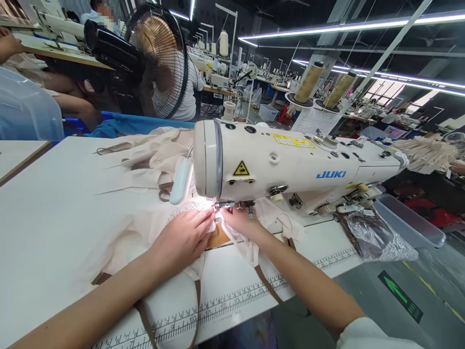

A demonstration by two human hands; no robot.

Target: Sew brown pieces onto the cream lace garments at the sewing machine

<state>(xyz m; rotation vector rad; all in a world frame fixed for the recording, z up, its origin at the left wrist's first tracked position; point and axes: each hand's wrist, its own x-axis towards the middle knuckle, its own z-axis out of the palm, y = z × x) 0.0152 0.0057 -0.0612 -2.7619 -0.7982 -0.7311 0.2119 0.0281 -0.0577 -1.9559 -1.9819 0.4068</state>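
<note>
Under the head of a white JUKI sewing machine (261,162), a cream lace-trimmed garment (250,252) lies in the bright light at the needle. My left hand (183,235) rests on it left of the presser foot, its fingers close together and pinching the lace edge. On the other side, my right hand (241,220) grips the fabric close to the foot, its fingertips partly hidden by the machine. Brown straps (197,295) hang from the garment over the table's front edge. The needle itself is hard to make out.
Behind the machine head lies a pile of cream garments (156,150) with brown straps. A ruler tape (232,303) runs along the table's front edge. To the right are a plastic bag of brown material (378,235) and a clear bin (410,223). A black fan (160,58) stands behind.
</note>
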